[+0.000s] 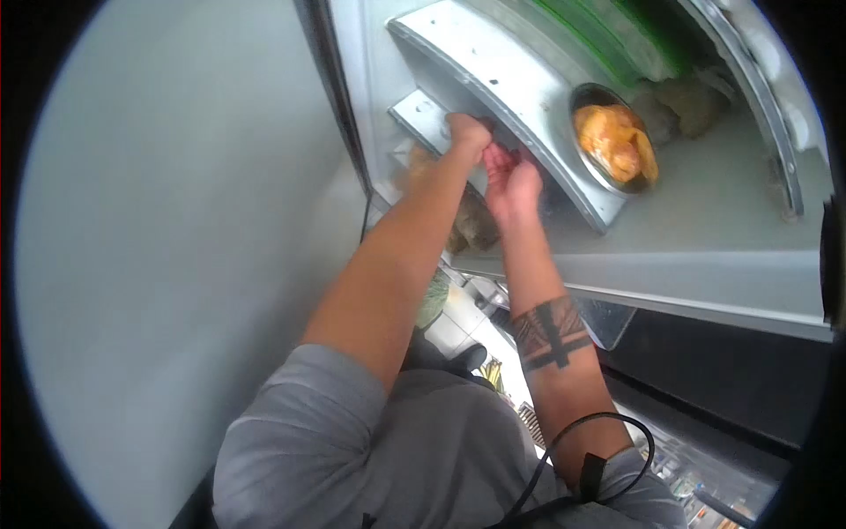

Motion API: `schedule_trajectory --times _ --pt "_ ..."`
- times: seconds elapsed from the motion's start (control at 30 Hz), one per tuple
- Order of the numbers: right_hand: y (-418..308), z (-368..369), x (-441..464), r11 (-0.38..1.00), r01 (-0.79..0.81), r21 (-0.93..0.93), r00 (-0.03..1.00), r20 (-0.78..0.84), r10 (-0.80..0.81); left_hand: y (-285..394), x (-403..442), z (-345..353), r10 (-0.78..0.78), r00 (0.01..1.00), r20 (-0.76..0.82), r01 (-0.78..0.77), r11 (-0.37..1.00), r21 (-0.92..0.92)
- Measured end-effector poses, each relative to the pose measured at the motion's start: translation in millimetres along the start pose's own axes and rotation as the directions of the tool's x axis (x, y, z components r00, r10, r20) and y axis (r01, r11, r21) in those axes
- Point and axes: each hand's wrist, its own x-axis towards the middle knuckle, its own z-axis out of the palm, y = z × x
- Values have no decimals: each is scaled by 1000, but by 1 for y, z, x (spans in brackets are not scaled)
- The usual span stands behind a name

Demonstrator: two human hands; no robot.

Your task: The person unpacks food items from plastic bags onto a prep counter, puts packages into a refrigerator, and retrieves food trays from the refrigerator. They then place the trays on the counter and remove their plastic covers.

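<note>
We stretch both arms [397,242] forward, our right hand [511,181] upturned, our left hand [469,136] close beside it, partly hidden.

Head camera: above and behind the fingers [499,160], facing forward and down
Gray shirt [449,432]: nearest, behind the fingers
Metal shelf [502,66]: farther, beside the fingers

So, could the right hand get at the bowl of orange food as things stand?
Probably yes, with a detour: the pale shelf lies between the right hand and the bowl, but nothing covers the orange food.
</note>
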Motion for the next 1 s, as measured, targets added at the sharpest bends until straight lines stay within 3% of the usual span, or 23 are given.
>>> schedule_trajectory --times 0.1,0.2,0.3,0.37,0.43,0.47,0.5,0.57,0.63,0.67,0.7,0.73,0.77,0.83,0.87,0.93,0.97,1.0 --pt "5 4 18 1000 17 21 999 39 -17 -4 -2 -9 -36 999 -2 36 999 -35" --pt "3 -4 31 984 -113 -135 982 -165 90 -10 -2 -11 -37 999 8 38 994 -101" --pt "0 -14 41 960 -179 -217 971 -194 137 -15 -8 -9 -11 1000 -21 7 987 -159" --pt "-3 -13 34 959 -152 -238 976 -188 108 -10 -18 -10 -9 1000 -28 4 979 -205" --pt "-3 -11 32 956 -128 -264 981 -178 82 6 -29 -14 -130 990 60 140 968 -209" --pt "0 -8 31 969 -32 -246 989 -150 -5 4 -24 -12 -130 990 54 139 968 -210" --pt "3 -6 31 972 62 -225 988 -122 -92 -9 -10 -6 -107 994 4 106 977 -187" --pt "-5 -7 42 986 79 -144 983 -156 -101 -51 20 0 -77 996 -54 67 984 -165" --pt "-13 -1 50 994 94 -60 976 -192 -104 -76 30 -8 27 1000 -1 -27 997 75" --pt "-18 5 52 990 134 -41 988 -76 -137 -72 23 -15 58 998 17 -60 986 153" --pt "-22 8 54 985 172 -18 985 37 -171 -32 -22 -31 -34 999 -21 35 999 41" --pt "-23 10 54 986 162 -22 986 36 -162 -13 -56 -44 -133 990 -49 129 989 -75" --pt "-23 12 54 981 181 -72 983 33 -179 -26 -65 -52 -139 988 -60 135 988 -78" --pt "-22 16 53 960 214 -179 977 34 -211 -52 -82 -69 74 966 -248 -89 995 -48" --pt "-21 17 52 945 230 -232 973 36 -228 -61 -96 -80 64 964 -259 -80 995 -52" --pt "-15 5 49 920 250 -301 968 48 -248 -60 -128 -111 3 998 -64 -24 943 -331" --pt "-7 -21 46 686 404 -605 912 204 -356 -63 -136 -123 -8 998 -66 -16 939 -345" --pt "-5 -32 32 495 443 -748 885 279 -372 -64 -140 -137 -130 991 38 134 914 -383"
